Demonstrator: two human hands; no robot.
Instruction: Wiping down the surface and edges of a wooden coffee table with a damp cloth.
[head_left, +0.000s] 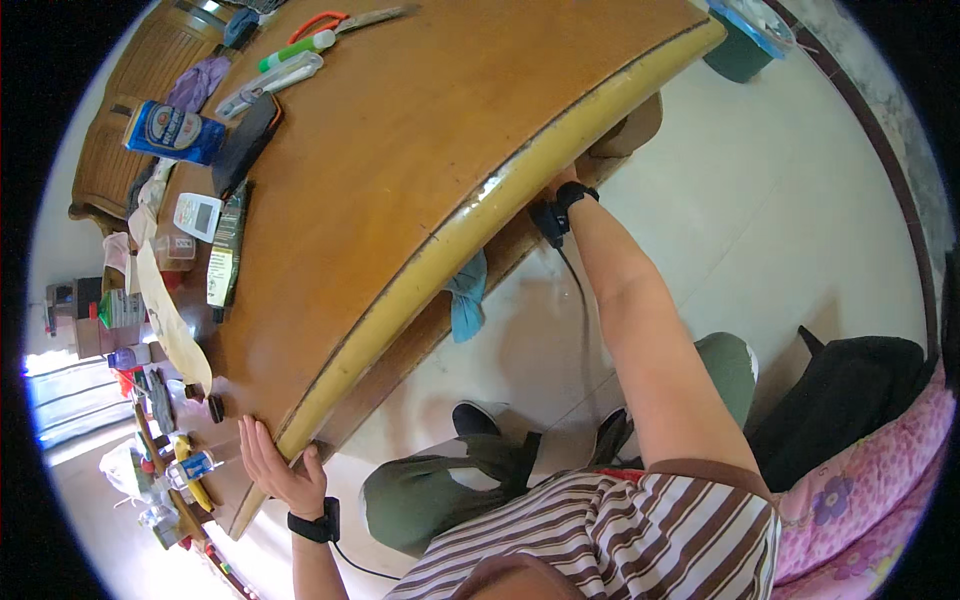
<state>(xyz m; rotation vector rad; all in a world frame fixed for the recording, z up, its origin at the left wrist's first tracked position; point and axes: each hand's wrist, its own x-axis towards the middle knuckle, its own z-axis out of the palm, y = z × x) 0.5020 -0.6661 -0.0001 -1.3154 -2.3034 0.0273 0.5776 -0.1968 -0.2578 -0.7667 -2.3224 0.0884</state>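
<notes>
My left hand (281, 469) rests on the near left corner of a brown wooden table (390, 142). Its fingers lie flat on the top, and the thumb is spread apart by the yellow rounded edge (405, 281). My right hand (564, 178) reaches beneath that edge. Only a bit near the wrist shows; the fingers are hidden under the tabletop, so what they touch cannot be seen. Beside it, a light blue cloth (468, 300) hangs from below the table. Each wrist wears a black band with a cable.
On the table lie orange-handled scissors (330, 24), a green glue stick (296, 51), a dark case (246, 142), a blue can (174, 133), a tube (226, 255) and a banana (193, 480). A bin (742, 52) stands on the floor. Pink floral bedding (855, 495) is at right.
</notes>
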